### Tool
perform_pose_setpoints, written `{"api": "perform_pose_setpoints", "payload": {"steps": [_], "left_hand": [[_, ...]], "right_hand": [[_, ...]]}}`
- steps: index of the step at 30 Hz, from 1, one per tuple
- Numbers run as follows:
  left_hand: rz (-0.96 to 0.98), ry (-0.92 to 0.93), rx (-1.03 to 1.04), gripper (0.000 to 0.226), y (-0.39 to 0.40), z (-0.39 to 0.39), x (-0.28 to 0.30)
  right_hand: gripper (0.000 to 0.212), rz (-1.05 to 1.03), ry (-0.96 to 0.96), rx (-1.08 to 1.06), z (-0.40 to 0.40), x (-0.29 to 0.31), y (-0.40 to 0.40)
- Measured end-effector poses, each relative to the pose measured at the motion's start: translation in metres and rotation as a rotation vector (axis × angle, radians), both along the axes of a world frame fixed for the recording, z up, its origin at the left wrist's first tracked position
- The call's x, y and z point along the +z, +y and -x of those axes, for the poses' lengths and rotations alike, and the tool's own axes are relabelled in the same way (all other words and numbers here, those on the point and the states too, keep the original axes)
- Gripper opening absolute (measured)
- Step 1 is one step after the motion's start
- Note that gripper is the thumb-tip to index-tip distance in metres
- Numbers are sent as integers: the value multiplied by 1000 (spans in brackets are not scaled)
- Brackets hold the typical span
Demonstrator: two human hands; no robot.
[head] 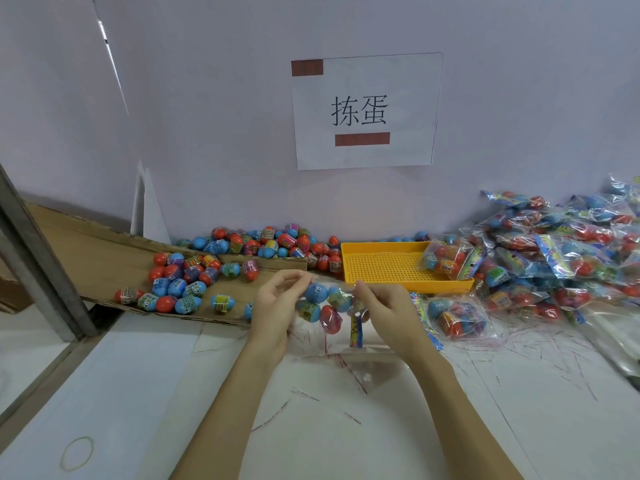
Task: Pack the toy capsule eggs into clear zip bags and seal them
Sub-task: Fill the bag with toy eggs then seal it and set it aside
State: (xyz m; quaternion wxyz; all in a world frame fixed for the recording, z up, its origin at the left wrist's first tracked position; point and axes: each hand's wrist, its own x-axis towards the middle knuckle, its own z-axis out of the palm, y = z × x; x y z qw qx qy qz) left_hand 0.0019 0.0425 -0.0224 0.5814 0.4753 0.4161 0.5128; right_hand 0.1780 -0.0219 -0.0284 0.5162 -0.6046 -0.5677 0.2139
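A clear zip bag (327, 306) hangs between the two hands just in front of the yellow tray (384, 268), holding several toy capsule eggs (317, 294), blue and red, with a colourful paper strip (356, 329) dangling inside near its right side. The yellow tray, perforated and shallow, carries one filled bag (445, 259) leaning in its right end. Right of the tray a big pile of packed bags (561, 251) spreads along the wall, and one more packed bag (459, 317) lies just in front of the tray's right corner. Left of the tray, loose eggs (263, 242) heap against the wall and spill onto a flattened cardboard sheet (100, 258), where more loose eggs (180, 282) lie scattered. The left hand (277, 306) has its grip pinched on the bag's top left edge, thumb and fingertips together, palm turned inward. The right hand (388, 306) pinches the top edge at the bag's right end, fingers curled, wrist bent down. Both forearms reach forward from the lower edge of the view. The desk (346, 427) is white, marked with thin red and dark pen-like streaks, and empty clear bags (360, 362) lie flat on it just below the held bag. A rubber band (77, 453) lies well to the left and in front of the tray. On the pale wall above the tray hangs a paper sign (365, 110) with two printed characters and two brown bars.
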Motion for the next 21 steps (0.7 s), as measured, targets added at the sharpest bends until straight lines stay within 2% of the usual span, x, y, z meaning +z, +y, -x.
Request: {"api": "perform_pose_setpoints", "payload": {"steps": [1,3,6,10,12,15,21], "left_hand": [[-80,86,-24,5,-1,2,0],[-176,176,-89,9,-3,2,0],[-195,230,-170,26,-8,-1,1],[-132,187,-135,30,-10,-4,3],[-43,102,-139,37,-8,-4,5],[-27,58,-202,47,-7,1,5],[-21,79,-183,23,-7,-3,3]], "right_hand": [[29,15,9,3,-2,0,0],[25,8,43,30,-3,2,-2],[16,-19,0,100,4,4,-3],[17,23,19,69,10,4,-1],[13,16,87,9,8,4,-1],[13,-33,200,-92,5,5,-2],[16,4,374,-88,6,10,-3]]}}
